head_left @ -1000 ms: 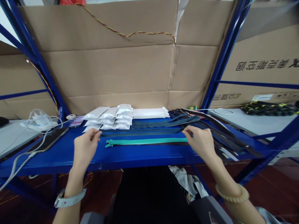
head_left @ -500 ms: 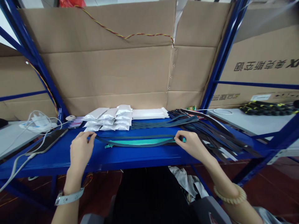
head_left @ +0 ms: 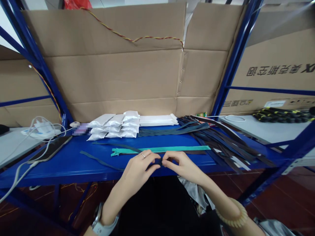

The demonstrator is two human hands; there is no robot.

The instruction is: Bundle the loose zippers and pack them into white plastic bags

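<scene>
My left hand (head_left: 140, 168) and my right hand (head_left: 180, 164) meet at the shelf's front edge. Both pinch the end of a dark blue-grey zipper (head_left: 98, 160); the fingers hide most of that end. Its two tapes run apart and trail off to the left across the blue surface. Just behind the hands lies a turquoise zipper (head_left: 167, 149), stretched straight, its pull at the left end. A brown zipper (head_left: 194, 152) shows partly beneath it.
White packets (head_left: 118, 126) are stacked at the back, beside flat white strips (head_left: 157, 120). Dark zippers (head_left: 221, 141) lie piled on the right. A phone (head_left: 52, 149) with a white cable rests at left. A cardboard sheet (head_left: 115, 75) closes the back.
The dark zipper was stretched wide between my hands. Now both hands have come together near the front edge, gripping one end, and its left part lies loose with the tapes apart.
</scene>
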